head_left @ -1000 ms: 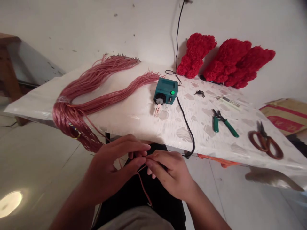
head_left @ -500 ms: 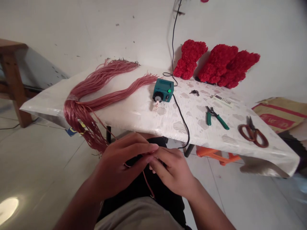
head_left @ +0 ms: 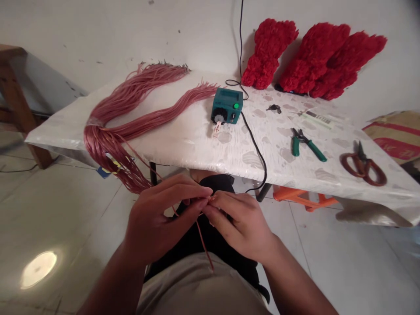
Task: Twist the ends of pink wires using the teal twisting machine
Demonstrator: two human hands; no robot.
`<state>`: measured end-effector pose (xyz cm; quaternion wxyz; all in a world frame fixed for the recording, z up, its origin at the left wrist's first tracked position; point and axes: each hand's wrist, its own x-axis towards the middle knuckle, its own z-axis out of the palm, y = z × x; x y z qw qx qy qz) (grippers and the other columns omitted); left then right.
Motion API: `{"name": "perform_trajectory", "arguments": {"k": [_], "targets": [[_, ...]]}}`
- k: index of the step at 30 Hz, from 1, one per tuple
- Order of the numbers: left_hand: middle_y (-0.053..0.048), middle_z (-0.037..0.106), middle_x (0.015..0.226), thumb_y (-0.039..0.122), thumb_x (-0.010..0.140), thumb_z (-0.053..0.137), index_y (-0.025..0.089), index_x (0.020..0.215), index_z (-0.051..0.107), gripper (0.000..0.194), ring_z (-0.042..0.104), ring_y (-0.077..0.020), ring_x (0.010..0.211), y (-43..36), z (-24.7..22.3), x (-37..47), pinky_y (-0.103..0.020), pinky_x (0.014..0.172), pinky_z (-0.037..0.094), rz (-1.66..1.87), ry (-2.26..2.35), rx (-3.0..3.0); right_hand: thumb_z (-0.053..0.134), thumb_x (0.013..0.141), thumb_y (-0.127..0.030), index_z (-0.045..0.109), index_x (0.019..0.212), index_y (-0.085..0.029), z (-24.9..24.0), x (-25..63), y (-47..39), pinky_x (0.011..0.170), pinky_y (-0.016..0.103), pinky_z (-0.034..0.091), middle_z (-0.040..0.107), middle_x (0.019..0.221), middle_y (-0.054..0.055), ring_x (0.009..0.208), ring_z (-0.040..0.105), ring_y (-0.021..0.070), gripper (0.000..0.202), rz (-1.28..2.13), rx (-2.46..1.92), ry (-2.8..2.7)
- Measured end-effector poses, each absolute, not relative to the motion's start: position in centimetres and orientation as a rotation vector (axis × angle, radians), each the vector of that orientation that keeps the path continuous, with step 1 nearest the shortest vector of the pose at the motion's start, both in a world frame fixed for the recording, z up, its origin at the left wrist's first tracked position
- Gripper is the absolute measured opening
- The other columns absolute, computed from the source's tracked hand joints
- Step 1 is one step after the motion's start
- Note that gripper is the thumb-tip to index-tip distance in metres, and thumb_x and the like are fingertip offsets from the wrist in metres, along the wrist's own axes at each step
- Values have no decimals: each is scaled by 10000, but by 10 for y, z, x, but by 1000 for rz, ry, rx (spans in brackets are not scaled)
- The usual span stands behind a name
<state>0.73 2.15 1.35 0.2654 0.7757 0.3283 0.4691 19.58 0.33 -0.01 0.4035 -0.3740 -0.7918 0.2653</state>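
Note:
My left hand (head_left: 167,216) and my right hand (head_left: 241,221) meet above my lap, thumbs and forefingers pinched close together. Between them is a thin pink cord (head_left: 204,245), whose loose end hangs down toward my shirt. Where the fingertips come together, the held part of the cord is mostly hidden. A strand also runs from my left hand up to the large bundle of pink cords (head_left: 131,116), which lies folded on the left of the table and droops over its front edge.
On the covered table (head_left: 183,148) stands a teal motor box (head_left: 227,105) with a black cable. Green-handled pliers (head_left: 306,144), brown-handled scissors (head_left: 363,165) and a small black item (head_left: 274,109) lie to the right. Red flower bears (head_left: 272,52) lean against the wall. An orange stool (head_left: 305,199) is underneath.
The view has shifted, so the table items appear higher and the right-hand ones further right. Both hands stay pinched together on the cord, with the fingertips slightly repositioned.

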Motion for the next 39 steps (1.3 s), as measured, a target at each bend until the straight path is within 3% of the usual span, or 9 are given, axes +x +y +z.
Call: {"name": "perform_trajectory", "arguments": {"k": [6,10,14,19,23,26,30,35,39], "targets": [[32,717,942,91,867,682,292,1157,663,353,649,-119,805,19,10,11,-218,748,540,1254,946,1943,513,1014,-203,584,755,-185,-1,195,3,571,254,394,568,691,-14,601,509,100,270,644,-973,-1957],[17,688,955,167,894,652,264,1041,659,177,642,-134,864,18,2,11,-230,768,530,1163,1007,1850,519,1011,-201,675,851,-175,0,193,2,644,262,486,689,810,30,703,611,126,225,683,-969,-1825],[28,706,911,202,876,692,277,1060,682,199,659,-125,821,17,-8,13,-220,753,528,1122,1083,1863,532,999,-194,706,829,-182,1,190,2,624,280,495,708,791,32,676,610,137,243,634,-982,-1756],[37,727,855,208,850,723,287,1014,711,182,669,-123,746,14,-15,18,-204,687,527,1153,1108,1777,587,970,-204,642,686,-191,-1,187,3,504,269,402,639,656,10,550,489,112,290,523,-1001,-1733],[24,727,819,222,858,722,253,903,726,55,661,-142,718,13,-14,17,-228,662,509,1129,1068,1780,719,890,-214,526,613,-203,-4,196,5,472,253,335,463,568,-49,508,431,89,337,444,-1003,-1630],[20,726,853,215,873,713,243,889,722,33,664,-144,758,13,-10,15,-233,701,497,1083,1051,1767,776,835,-193,623,811,-221,-3,208,5,540,253,404,446,610,-70,546,466,92,157,410,-964,-1565],[5,708,833,231,906,668,229,889,712,46,642,-147,749,14,-7,13,-241,682,474,995,967,1801,702,893,-182,647,1195,-240,6,220,7,624,272,483,512,681,-57,600,514,108,312,550,-866,-1769],[7,700,823,228,904,666,239,891,710,47,623,-138,721,14,-7,12,-236,667,463,1019,917,1782,666,920,-139,726,999,-201,12,219,11,545,247,440,612,729,-11,613,547,105,118,602,-826,-1842],[9,667,795,205,910,664,241,892,704,56,599,-131,705,14,-8,11,-225,643,460,1071,842,1690,751,867,-150,743,885,-192,7,216,11,530,244,419,575,630,-34,572,516,95,46,613,-851,-1707]]}}
